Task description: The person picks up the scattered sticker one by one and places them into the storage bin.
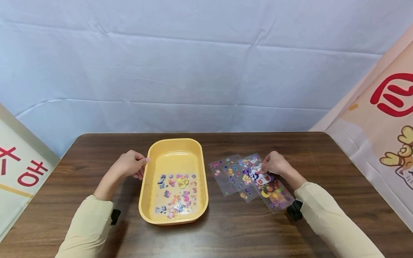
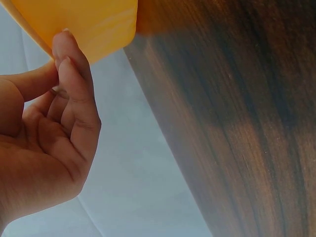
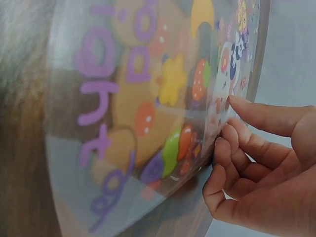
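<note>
A yellow rectangular tray (image 1: 174, 163) stands left of the table's middle, with a clear sticker sheet (image 1: 175, 197) of cartoon figures lying in its near half. My left hand (image 1: 130, 165) pinches the tray's left rim between thumb and fingers; the left wrist view shows the fingertips on the tray wall (image 2: 103, 29). To the right, my right hand (image 1: 275, 164) pinches the right edge of a transparent sticker sheet (image 1: 275, 195) with fruit and star pictures and purple lettering. In the right wrist view this sheet (image 3: 173, 84) stands close, slightly bowed, thumb on its printed face.
Between the tray and the right hand, more clear sticker sheets (image 1: 224, 173) overlap on the brown wooden table (image 1: 238, 233). A pale cloth (image 1: 193, 71) hangs behind the table's far edge. Printed banners (image 1: 387, 150) flank both sides.
</note>
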A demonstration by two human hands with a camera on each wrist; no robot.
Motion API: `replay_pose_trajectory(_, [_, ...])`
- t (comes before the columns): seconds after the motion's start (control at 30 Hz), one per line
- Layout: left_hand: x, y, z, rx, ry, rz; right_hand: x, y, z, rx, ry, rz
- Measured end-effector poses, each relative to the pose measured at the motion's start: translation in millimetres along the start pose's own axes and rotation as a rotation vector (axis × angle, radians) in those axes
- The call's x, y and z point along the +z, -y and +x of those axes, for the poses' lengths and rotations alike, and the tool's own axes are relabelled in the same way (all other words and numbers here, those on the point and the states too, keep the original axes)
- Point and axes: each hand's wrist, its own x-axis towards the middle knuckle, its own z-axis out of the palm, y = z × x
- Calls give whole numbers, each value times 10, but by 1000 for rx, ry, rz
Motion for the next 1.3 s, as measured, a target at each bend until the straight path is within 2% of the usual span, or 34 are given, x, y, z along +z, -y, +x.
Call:
replay_pose_trajectory(0.47, [-1, 0, 2, -2, 3, -1, -1, -2, 15, -11, -17, -36])
replay_pose_trajectory(1.0, [-6, 12, 3, -8, 8, 0, -4, -19, 6, -95, 33, -30])
replay_pose_trajectory(1.3, [-3, 18, 22, -9, 9, -11, -24, -12, -25, -103, 57, -3])
